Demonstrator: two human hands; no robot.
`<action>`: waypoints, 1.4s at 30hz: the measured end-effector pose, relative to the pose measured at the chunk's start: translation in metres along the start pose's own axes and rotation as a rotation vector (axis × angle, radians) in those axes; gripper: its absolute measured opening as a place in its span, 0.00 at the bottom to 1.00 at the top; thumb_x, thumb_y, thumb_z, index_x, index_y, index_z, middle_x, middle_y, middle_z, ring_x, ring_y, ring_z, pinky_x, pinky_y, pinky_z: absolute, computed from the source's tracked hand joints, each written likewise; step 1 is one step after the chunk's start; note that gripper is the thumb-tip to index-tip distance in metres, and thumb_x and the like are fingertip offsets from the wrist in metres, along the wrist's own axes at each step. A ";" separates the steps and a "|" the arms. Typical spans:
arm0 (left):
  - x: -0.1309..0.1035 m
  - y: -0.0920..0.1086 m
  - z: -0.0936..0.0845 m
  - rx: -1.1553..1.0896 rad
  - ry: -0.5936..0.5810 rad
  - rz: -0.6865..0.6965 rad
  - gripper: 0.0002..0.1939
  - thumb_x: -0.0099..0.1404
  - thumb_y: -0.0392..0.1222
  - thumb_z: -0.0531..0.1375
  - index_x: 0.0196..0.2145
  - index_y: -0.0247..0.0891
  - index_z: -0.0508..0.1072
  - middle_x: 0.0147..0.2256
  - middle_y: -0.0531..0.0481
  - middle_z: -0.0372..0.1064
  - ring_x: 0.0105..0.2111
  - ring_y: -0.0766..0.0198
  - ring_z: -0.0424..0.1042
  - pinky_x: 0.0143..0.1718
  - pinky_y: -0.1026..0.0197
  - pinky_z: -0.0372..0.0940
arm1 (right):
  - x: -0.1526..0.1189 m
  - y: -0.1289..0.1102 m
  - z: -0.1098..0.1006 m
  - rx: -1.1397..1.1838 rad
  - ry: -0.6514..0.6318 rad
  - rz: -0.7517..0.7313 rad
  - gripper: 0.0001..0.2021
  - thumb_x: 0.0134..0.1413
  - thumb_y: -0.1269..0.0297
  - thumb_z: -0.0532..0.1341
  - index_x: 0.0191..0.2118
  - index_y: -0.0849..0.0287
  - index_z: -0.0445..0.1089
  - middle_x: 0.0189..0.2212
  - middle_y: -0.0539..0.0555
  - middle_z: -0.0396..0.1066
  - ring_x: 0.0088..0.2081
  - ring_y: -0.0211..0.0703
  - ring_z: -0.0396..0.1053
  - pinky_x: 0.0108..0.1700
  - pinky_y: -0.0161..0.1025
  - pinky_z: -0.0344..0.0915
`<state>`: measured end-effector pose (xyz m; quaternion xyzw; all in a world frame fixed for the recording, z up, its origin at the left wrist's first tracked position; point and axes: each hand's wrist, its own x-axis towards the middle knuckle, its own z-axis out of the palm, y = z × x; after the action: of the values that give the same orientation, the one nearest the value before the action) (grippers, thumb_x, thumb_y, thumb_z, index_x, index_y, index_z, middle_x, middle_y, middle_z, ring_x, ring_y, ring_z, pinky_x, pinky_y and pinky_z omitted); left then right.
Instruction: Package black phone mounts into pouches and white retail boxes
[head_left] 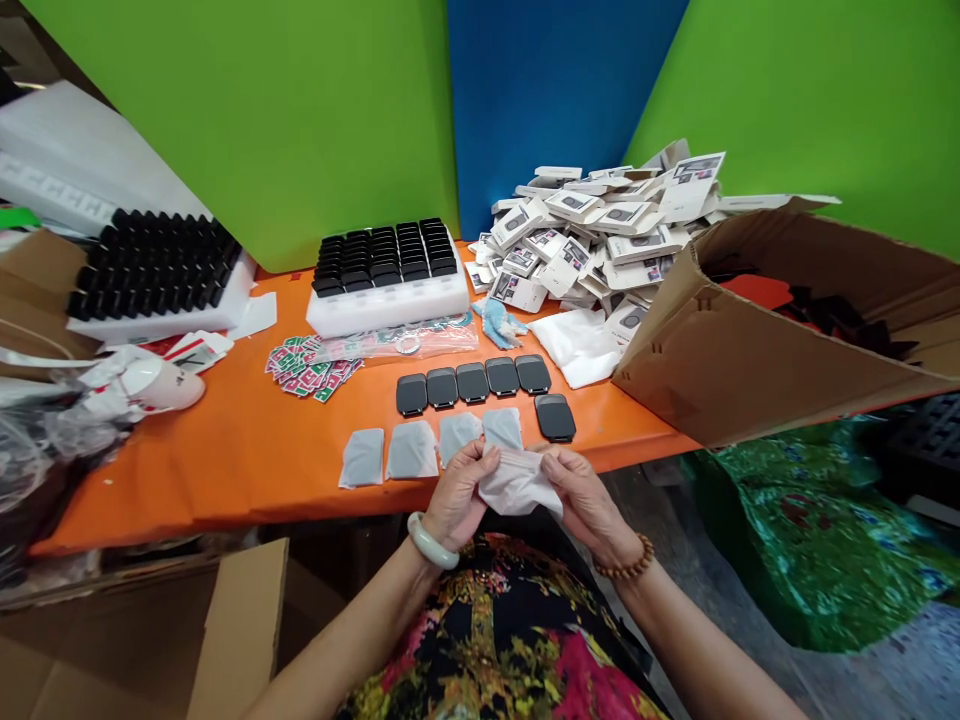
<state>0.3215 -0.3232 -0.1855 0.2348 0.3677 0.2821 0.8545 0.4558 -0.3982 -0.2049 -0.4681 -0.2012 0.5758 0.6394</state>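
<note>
A thin white translucent pouch (519,482) is stretched between my two hands at the table's front edge. My left hand (459,492) pinches its left side, and my right hand (589,500) grips its right side. Whether anything is inside the pouch I cannot tell. Just beyond lie several flat black devices in similar white pouches, such as the wrapped device (411,450); the rightmost wrapped one (502,428) is partly covered by the pouch I hold. Behind them is a row of bare black devices (472,382), with one bare device (555,417) nearer my right hand.
White foam trays (390,305) (172,322) hold rows of black devices. Small white boxes (592,230) are heaped at the back, beside a large open carton (697,350). Printed cards (311,368), a blue-and-white cloth (501,322) and white sheets (574,345) lie on the orange table (247,450).
</note>
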 end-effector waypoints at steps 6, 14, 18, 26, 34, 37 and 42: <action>0.004 -0.008 -0.008 0.049 -0.092 -0.111 0.19 0.48 0.47 0.71 0.24 0.36 0.64 0.21 0.58 0.60 0.21 0.73 0.58 0.26 0.68 0.56 | -0.005 0.005 -0.009 0.030 -0.182 0.109 0.23 0.45 0.45 0.67 0.22 0.58 0.59 0.20 0.46 0.54 0.24 0.34 0.50 0.28 0.34 0.51; 0.005 0.011 -0.017 1.000 -0.239 0.171 0.08 0.57 0.43 0.62 0.27 0.35 0.71 0.25 0.54 0.65 0.27 0.67 0.61 0.30 0.65 0.55 | 0.027 -0.033 -0.049 -0.672 -0.296 -0.149 0.15 0.55 0.51 0.60 0.27 0.58 0.65 0.30 0.51 0.65 0.32 0.39 0.61 0.34 0.37 0.58; 0.004 0.018 -0.007 1.287 -0.318 0.339 0.05 0.58 0.37 0.59 0.25 0.37 0.73 0.26 0.52 0.69 0.30 0.62 0.66 0.35 0.62 0.57 | 0.067 -0.051 -0.073 -1.252 -0.113 -0.309 0.16 0.49 0.63 0.65 0.44 0.57 0.66 0.45 0.58 0.68 0.46 0.49 0.65 0.46 0.44 0.60; 0.019 0.008 -0.003 1.455 -0.452 0.545 0.06 0.58 0.34 0.60 0.25 0.39 0.74 0.25 0.50 0.69 0.30 0.60 0.67 0.35 0.61 0.58 | 0.114 -0.066 -0.085 -1.660 -0.301 -0.181 0.26 0.38 0.65 0.70 0.45 0.56 0.62 0.45 0.59 0.67 0.47 0.56 0.64 0.47 0.47 0.58; 0.034 0.003 -0.002 1.402 -0.463 0.589 0.06 0.61 0.36 0.60 0.27 0.40 0.74 0.28 0.50 0.70 0.31 0.61 0.67 0.35 0.62 0.59 | 0.113 -0.082 -0.083 -1.394 -0.287 -0.038 0.18 0.32 0.67 0.70 0.30 0.57 0.61 0.30 0.49 0.63 0.32 0.41 0.60 0.33 0.37 0.55; 0.038 0.000 -0.003 1.430 -0.458 0.571 0.06 0.61 0.34 0.59 0.28 0.39 0.74 0.29 0.49 0.71 0.33 0.60 0.68 0.37 0.62 0.59 | 0.099 -0.086 -0.083 -1.090 -0.233 -0.016 0.16 0.35 0.64 0.68 0.24 0.57 0.58 0.24 0.45 0.59 0.27 0.36 0.57 0.29 0.35 0.53; 0.038 0.000 0.001 1.432 -0.491 0.615 0.07 0.62 0.34 0.58 0.28 0.39 0.75 0.29 0.48 0.71 0.33 0.60 0.68 0.38 0.61 0.60 | 0.063 -0.091 -0.067 -0.616 -0.059 -0.136 0.17 0.36 0.59 0.70 0.26 0.58 0.61 0.24 0.45 0.62 0.27 0.36 0.60 0.31 0.36 0.58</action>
<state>0.3442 -0.2983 -0.2040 0.8694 0.1804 0.1413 0.4377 0.5757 -0.3552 -0.1792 -0.6084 -0.4154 0.4571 0.4984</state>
